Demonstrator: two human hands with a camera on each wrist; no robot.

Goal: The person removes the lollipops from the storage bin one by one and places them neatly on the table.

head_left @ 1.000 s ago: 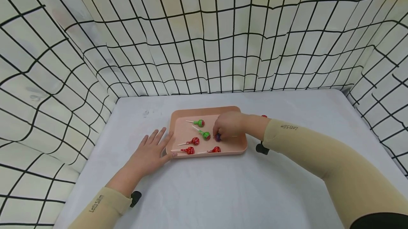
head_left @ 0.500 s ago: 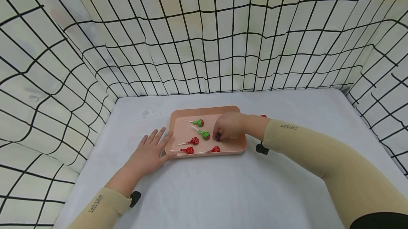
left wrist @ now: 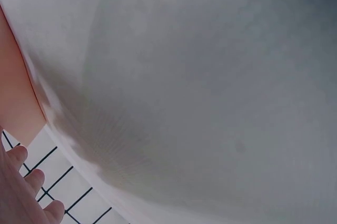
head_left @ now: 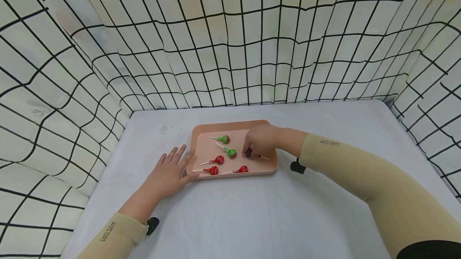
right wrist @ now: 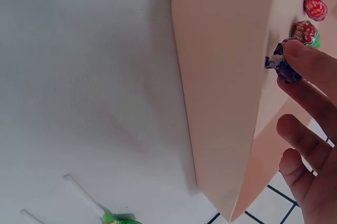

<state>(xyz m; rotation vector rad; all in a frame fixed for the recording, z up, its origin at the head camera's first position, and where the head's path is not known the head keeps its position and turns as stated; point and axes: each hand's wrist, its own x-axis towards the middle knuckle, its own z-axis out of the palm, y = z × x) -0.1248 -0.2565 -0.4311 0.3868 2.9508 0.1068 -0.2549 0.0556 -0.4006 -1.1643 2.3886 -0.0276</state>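
Note:
Over the right part of a pink tray (head_left: 202, 147), my right hand (head_left: 262, 141) pinches a purple-wrapped lollipop (right wrist: 287, 71) between thumb and index finger. Its white stick points right in the head view. My left hand (head_left: 168, 174) lies spread with straight fingers at the tray's left edge, thumb at the front left corner. Inside the tray are two green lollipops, one toward the back (head_left: 225, 139) and a second green lollipop (head_left: 232, 153) nearer the right hand. Red lollipops (head_left: 219, 159) lie along the front. The left wrist view catches only fingertips (left wrist: 36, 181) and the tray's side.
White cloth covers the table (head_left: 234, 215). A black wire grid (head_left: 248, 67) stands behind and on both sides. On the cloth outside the tray, a green-wrapped lollipop (right wrist: 120, 220) shows in the right wrist view, with another white stick (right wrist: 32, 216) beside it.
My right hand has shifted slightly right with the purple lollipop, whose stick now shows more. The red piece formerly visible behind the right forearm is now hidden. My left hand has stayed put.

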